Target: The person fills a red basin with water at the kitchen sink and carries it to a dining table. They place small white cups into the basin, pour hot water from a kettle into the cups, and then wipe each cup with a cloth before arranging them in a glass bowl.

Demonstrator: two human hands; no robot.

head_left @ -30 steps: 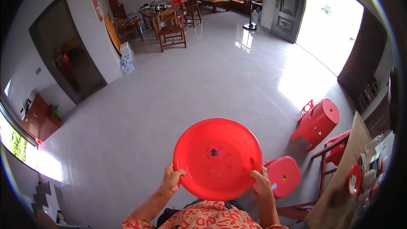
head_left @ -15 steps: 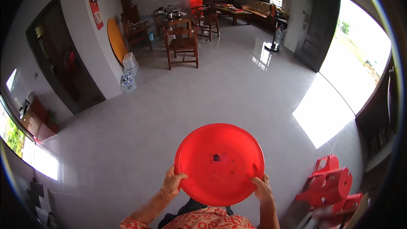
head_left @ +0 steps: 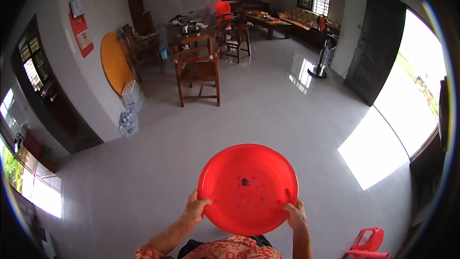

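A round red plastic basin (head_left: 268, 172) is held level in front of my body, its inside facing up. My left hand (head_left: 195, 207) grips its lower left rim, with the thumb over the edge. On the lower right rim my right hand (head_left: 296, 212) has the same kind of hold. A small dark patch (head_left: 245, 182) shows at the basin's middle, with faint specks around it; I cannot tell whether it is a print or something lying inside. The fingers under the rim are hidden.
A wooden chair (head_left: 197, 72) stands ahead by a table. Bottle packs (head_left: 128, 121) and an orange round board (head_left: 115, 62) line the left wall. The dark door (head_left: 373, 43) stands open at right, sunlight on the floor. Red plastic stools (head_left: 369, 240) are at lower right.
I have moved forward across the floor: the chair, table and bottle packs look nearer, and the red stools have slid toward the lower edge. Both hands keep their hold on the basin.
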